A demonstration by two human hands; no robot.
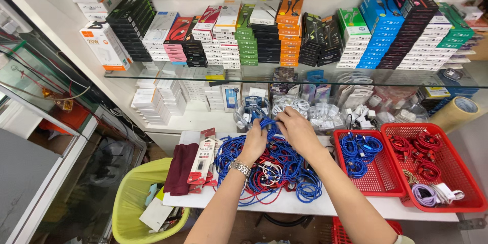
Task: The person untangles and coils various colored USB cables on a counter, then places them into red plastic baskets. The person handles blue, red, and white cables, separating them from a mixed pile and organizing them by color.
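A person is standing at a white counter (305,204) in a small shop, both bare arms reaching forward over it. The left hand (253,142), with a metal wristwatch (240,167) at its wrist, is lying on a tangled heap of blue, red and white cables (267,168) that is spreading across the middle of the counter; its fingers are curling down into the far edge of the heap, closing on blue strands. The right hand (296,128) is working just beside it, fingers bent and pinching blue cable at the top of the same heap.

To the right of the heap two red plastic mesh baskets are sitting side by side: the nearer one (378,180) is holding coiled blue cables, the farther one (452,193) coiled red cables with a few pale violet and white ones. To the left of the heap a red-and-white carded package (202,160) is leaning over a folded maroon cloth (180,169). A yellow plastic bin (133,198) with paper scraps inside is standing below the counter's left end.

Behind the counter a lower white shelf is carrying small white boxes and clear bags of accessories, and above it a glass shelf (152,75) is bearing rows of stacked boxes in black, white, pink, green, orange and blue. A roll of tan packing tape (456,112) is resting at the far right.
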